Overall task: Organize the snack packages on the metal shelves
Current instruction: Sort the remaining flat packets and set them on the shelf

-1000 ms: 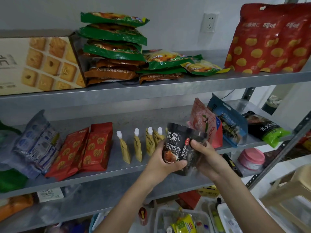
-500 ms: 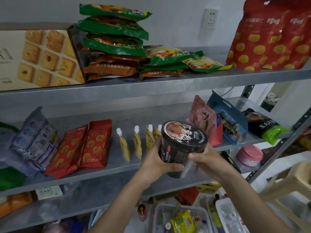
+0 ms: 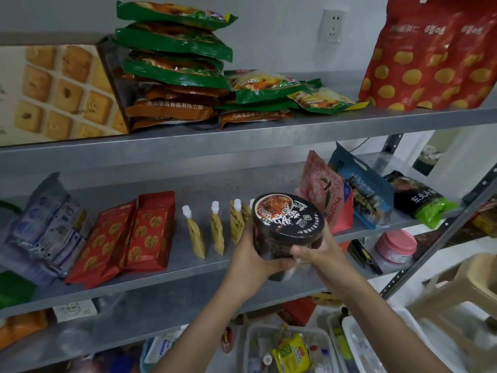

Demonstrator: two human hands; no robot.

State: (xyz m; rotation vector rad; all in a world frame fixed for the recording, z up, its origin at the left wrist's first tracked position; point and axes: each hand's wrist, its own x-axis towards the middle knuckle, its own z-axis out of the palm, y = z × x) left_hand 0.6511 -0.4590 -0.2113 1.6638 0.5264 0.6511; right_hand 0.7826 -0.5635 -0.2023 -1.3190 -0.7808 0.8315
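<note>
The left hand (image 3: 250, 255) and right hand (image 3: 321, 250) are clamping a black noodle bowl (image 3: 287, 224) from either side, holding it before the middle shelf (image 3: 161, 281). Just behind, a pink pouch (image 3: 322, 192) is showing "LECHA". Farther up, brown packs (image 3: 172, 109) are showing "济南鲁昌食品有限公司".

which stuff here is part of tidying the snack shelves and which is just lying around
Job: black noodle cup, gripped by left hand and right hand; green packet stack; red cookie packs; yellow spout pouches.
Lying about: wall socket; plastic stool; pink-lidded jar.
</note>
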